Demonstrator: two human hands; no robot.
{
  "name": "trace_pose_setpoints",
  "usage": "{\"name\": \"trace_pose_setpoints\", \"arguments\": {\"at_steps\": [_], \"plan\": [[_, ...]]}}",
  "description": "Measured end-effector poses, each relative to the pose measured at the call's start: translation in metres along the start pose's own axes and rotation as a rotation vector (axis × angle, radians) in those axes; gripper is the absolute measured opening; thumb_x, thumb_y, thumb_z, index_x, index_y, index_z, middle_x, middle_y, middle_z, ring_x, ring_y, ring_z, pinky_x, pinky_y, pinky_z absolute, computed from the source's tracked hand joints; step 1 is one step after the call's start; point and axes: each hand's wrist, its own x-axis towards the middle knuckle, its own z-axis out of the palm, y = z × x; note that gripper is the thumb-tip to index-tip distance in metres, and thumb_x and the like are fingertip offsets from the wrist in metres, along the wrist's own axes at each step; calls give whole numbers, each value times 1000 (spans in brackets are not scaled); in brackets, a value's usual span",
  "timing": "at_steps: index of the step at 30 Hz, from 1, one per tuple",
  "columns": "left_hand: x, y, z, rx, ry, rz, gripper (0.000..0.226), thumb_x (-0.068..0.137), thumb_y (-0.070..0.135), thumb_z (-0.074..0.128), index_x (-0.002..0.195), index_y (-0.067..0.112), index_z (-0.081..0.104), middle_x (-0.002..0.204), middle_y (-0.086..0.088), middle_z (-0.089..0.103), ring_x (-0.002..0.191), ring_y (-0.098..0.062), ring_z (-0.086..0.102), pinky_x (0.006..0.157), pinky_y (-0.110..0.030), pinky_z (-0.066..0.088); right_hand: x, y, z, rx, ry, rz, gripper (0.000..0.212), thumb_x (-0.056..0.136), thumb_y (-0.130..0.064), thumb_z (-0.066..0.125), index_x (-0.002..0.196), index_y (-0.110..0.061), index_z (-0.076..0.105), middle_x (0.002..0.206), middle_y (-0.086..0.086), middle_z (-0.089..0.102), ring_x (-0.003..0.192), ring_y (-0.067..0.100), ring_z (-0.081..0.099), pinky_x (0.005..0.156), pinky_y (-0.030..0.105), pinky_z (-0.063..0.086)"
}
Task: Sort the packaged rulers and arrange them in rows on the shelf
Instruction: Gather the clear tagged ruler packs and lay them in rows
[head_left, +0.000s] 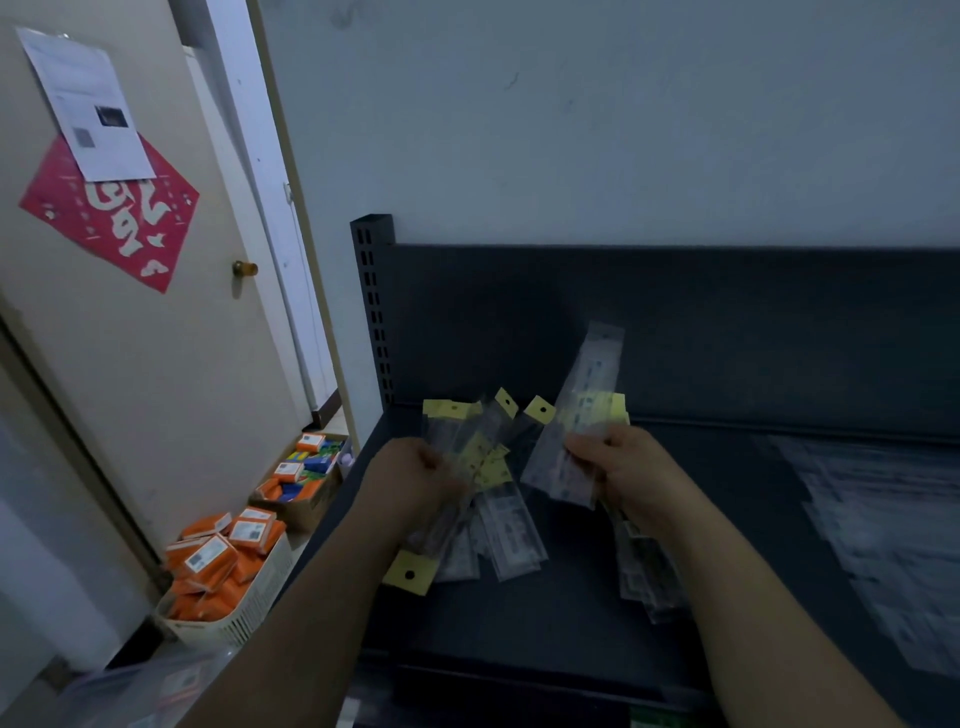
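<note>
Hands, left (421, 475) and right (626, 467), grip packaged rulers (566, 457); labels unreadable.

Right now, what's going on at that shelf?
A person is sorting packaged rulers over a dark shelf. The left hand grips a fanned, jumbled bunch of rulers with yellow header tabs; the right hand holds a smaller bunch. Rows of packets already lie flat on the shelf to the right, though blurred.

Shelf middle: bare dark shelf (727, 519) lying open between the hands.
Right: laid-out rulers (883, 545) occupying it.
Left: upright post (375, 312) bounding it.
</note>
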Motion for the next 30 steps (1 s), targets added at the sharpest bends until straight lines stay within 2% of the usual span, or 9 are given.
{"name": "trace_pose_setpoints", "arguments": {"at_steps": [3, 5, 12, 15, 17, 19, 23, 27, 30], "plan": [[-3, -1, -2, -202, 120, 24, 21, 85, 27, 70, 84, 6, 69, 76, -5, 66, 68, -16, 59, 55, -26, 40, 0, 0, 2, 2, -64, -10, 13, 92, -13, 59, 90, 0, 62, 83, 11, 65, 71, 16, 65, 62, 25, 55], [-3, 2, -2, -216, 164, 24, 21, 87, 26, 66, 84, 5, 67, 79, -8, 67, 70, -18, 60, 59, -27, 42, 0, 0, 5, 19, -104, -9, 11, 91, -14, 60, 84, -4, 60, 79, 8, 65, 70, 15, 64, 63, 26, 54], [-2, 2, 3, -181, 119, 12, 31, 93, 26, 53, 93, -5, 60, 79, -13, 58, 65, -19, 51, 56, -29, 36, -4, -1, 10, -13, -143, 5, 12, 92, -13, 59, 85, -4, 60, 72, 3, 68, 62, 9, 66, 56, 21, 53], [-5, 13, 3, -357, 75, 13, 32, 95, 24, 50, 92, -6, 60, 74, -11, 50, 62, -17, 44, 56, -28, 33, -5, -3, 13, -41, -209, -1, 16, 94, -13, 56, 92, 3, 60, 84, 10, 68, 77, 18, 67, 74, 33, 57], [-5, 21, 7, -507, 4, -14, 27, 95, 25, 50, 87, 2, 62, 78, -13, 51, 67, -18, 45, 61, -30, 36, -6, -5, 17, -66, -221, 4, 24, 94, -13, 55, 103, 9, 58, 95, 18, 64, 87, 27, 64, 87, 42, 53], [-7, 29, 11, -562, -36, -27, 18, 95, 24, 50, 84, 13, 59, 80, -11, 52, 71, -19, 46, 62, -30, 36, -8, -6, 21, -37, -222, 24, 22, 94, -12, 54, 102, 8, 58, 95, 17, 68, 85, 25, 67, 80, 36, 56], [-12, 39, 17, -745, -79, -79, 25, 97, 19, 52, 77, 12, 65, 89, -12, 69, 82, -26, 67, 73, -37, 56, -11, -9, 23, 79, -245, 36, 18, 95, -10, 52, 105, 2, 60, 98, 15, 70, 83, 21, 70, 71, 29, 59], [-5, 29, 13, -629, -31, -16, 25, 93, 26, 58, 75, 11, 64, 78, -12, 59, 74, -19, 55, 67, -33, 46, -11, -11, 20, 141, -226, 33, 25, 94, -12, 53, 112, 6, 57, 99, 16, 69, 83, 21, 69, 74, 31, 59], [-1, 35, 4, -703, -142, -3, 19, 91, 25, 62, 83, 13, 74, 94, -9, 72, 90, -22, 67, 86, -41, 56, -10, -16, 27, 67, -219, 9, 17, 94, -10, 54, 104, 2, 60, 97, 15, 69, 82, 21, 68, 73, 30, 58]]}}
